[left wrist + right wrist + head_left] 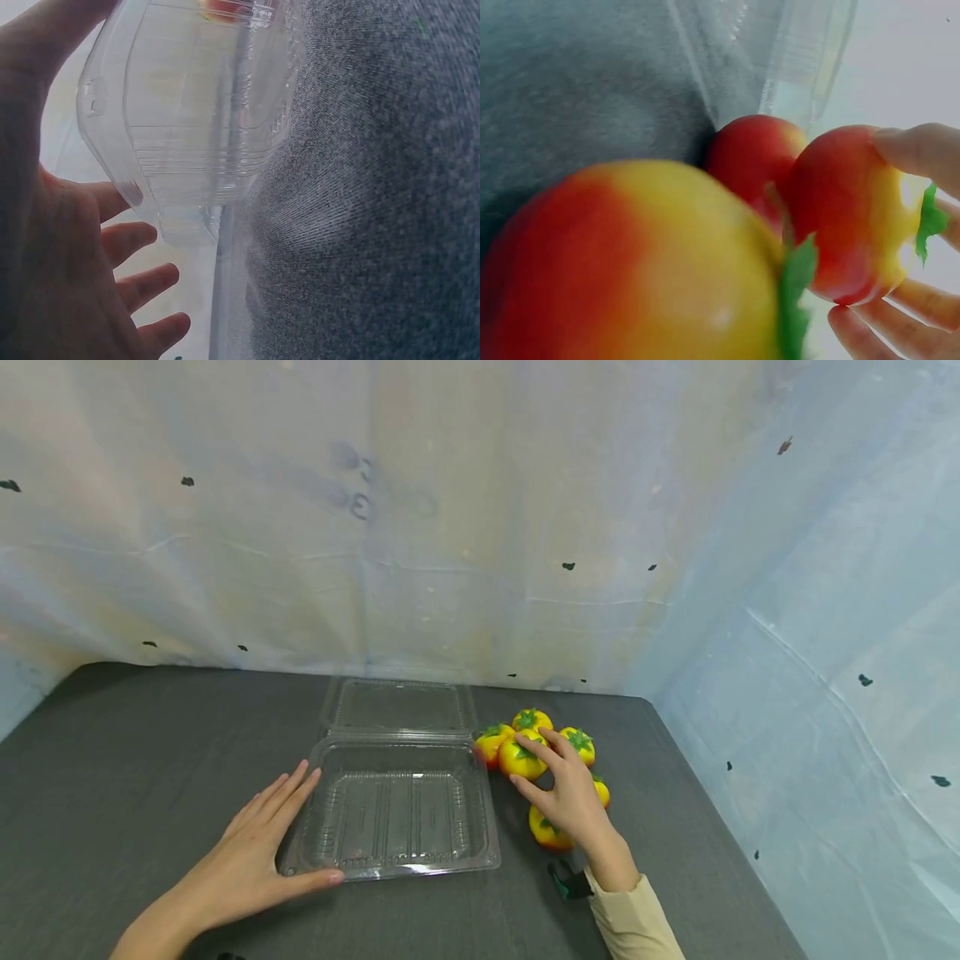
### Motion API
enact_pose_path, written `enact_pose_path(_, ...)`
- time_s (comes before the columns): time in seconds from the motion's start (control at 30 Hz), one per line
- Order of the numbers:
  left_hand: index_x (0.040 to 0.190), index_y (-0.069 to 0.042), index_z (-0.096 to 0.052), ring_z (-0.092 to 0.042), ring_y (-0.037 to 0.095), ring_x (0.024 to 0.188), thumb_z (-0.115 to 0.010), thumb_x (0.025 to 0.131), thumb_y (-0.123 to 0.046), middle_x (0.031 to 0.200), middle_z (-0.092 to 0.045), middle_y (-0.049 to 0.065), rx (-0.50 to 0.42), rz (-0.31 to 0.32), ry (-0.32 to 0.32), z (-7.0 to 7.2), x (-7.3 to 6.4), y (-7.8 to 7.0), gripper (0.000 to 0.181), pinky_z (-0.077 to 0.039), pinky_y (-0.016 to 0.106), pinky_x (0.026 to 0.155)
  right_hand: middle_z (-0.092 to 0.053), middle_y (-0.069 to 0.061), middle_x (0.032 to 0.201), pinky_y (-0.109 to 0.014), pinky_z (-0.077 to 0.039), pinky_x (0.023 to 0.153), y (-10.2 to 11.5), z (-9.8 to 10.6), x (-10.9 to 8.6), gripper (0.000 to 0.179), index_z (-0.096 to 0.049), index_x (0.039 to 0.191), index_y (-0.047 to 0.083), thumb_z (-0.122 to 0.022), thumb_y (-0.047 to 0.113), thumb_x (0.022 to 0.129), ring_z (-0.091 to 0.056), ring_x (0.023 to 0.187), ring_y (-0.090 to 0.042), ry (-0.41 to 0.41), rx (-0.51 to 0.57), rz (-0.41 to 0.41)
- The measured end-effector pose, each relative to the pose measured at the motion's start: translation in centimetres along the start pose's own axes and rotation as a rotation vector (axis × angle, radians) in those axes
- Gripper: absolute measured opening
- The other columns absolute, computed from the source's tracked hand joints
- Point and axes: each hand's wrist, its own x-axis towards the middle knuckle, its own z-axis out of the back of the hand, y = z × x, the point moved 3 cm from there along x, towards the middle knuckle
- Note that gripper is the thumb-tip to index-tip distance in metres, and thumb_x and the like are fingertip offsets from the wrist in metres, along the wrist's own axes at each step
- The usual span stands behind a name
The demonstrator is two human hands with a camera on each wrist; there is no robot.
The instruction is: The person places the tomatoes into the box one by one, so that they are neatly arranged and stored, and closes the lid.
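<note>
My right hand [576,793] holds a yellow-and-red persimmon [519,763] with a green leafy top, thumb on one side and fingers on the other. In the right wrist view the held persimmon [847,217] overlaps a redder persimmon [746,161] behind it. A clear plastic clamshell box [492,847] lies open, its lid [401,708] folded back toward the wall. At the box's left side my left hand [251,856] is spread, fingers straight along the edge and thumb at the front corner. The left wrist view shows the fingers [146,287] extended beside the box wall.
Several more persimmons sit right of the box: one at the back [531,718], one further right [578,743], one nearer the front [546,831]. A dark strap [570,881] is at the right wrist. Pale sheeting [465,527] walls the dark table [150,760] behind and on the right.
</note>
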Motion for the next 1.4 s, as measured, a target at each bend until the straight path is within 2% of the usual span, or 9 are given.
enact_pose_path(0.3, 0.156, -0.022, -0.012, -0.017, 0.042, 0.143, -0.073, 0.070, -0.065, 0.162, -0.010, 0.006, -0.009, 0.008, -0.008, 0.0, 0.1, -0.1, 0.113, -0.016, 0.068, 0.106, -0.046, -0.016, 0.142, -0.054, -0.044, 0.100, 1.4, 0.4, 1.3, 0.052, -0.060, 0.132, 0.021, -0.077, 0.028, 0.082, -0.048, 0.127, -0.036, -0.004, 0.055, 0.073)
enact_pose_path(0.5, 0.156, -0.022, -0.011, -0.018, 0.042, 0.142, -0.073, 0.070, -0.066, 0.162, -0.009, 0.005, -0.014, 0.025, 0.002, -0.1, 0.1, -0.2, 0.114, -0.020, 0.069, 0.102, -0.044, -0.015, 0.144, -0.052, -0.046, 0.097, 2.5, 0.4, 2.2, 0.051, -0.059, 0.133, 0.022, -0.074, 0.029, 0.085, -0.048, 0.127, -0.037, 0.023, 0.054, 0.079)
enact_pose_path(0.67, 0.156, -0.023, -0.011, -0.018, 0.045, 0.141, -0.073, 0.070, -0.065, 0.162, -0.009, 0.006, -0.020, 0.026, 0.010, -0.1, 0.3, -0.2, 0.114, -0.021, 0.071, 0.100, -0.045, -0.013, 0.144, -0.050, -0.049, 0.094, 3.4, 0.3, 3.0, 0.051, -0.059, 0.133, 0.023, -0.074, 0.030, 0.085, -0.049, 0.125, -0.036, 0.035, 0.052, 0.088)
enact_pose_path(1.07, 0.156, -0.022, -0.012, -0.020, 0.046, 0.140, -0.072, 0.069, -0.067, 0.162, -0.011, 0.007, -0.023, 0.031, 0.021, -0.5, 0.8, -0.4, 0.115, -0.022, 0.070, 0.100, -0.045, -0.015, 0.142, -0.047, -0.048, 0.097, 5.9, -0.3, 4.8, 0.051, -0.059, 0.132, 0.019, -0.075, 0.027, 0.084, -0.051, 0.124, -0.035, 0.036, 0.093, 0.207)
enact_pose_path(1.4, 0.156, -0.021, -0.012, -0.021, 0.046, 0.140, -0.071, 0.070, -0.067, 0.162, -0.011, 0.008, -0.011, 0.028, 0.022, -0.2, 0.8, -0.4, 0.114, -0.023, 0.071, 0.099, -0.045, -0.014, 0.143, -0.046, -0.049, 0.096, 8.3, -1.6, 6.0, 0.054, -0.058, 0.134, 0.019, -0.075, 0.028, 0.084, -0.051, 0.124, -0.035, 0.087, 0.125, 0.262)
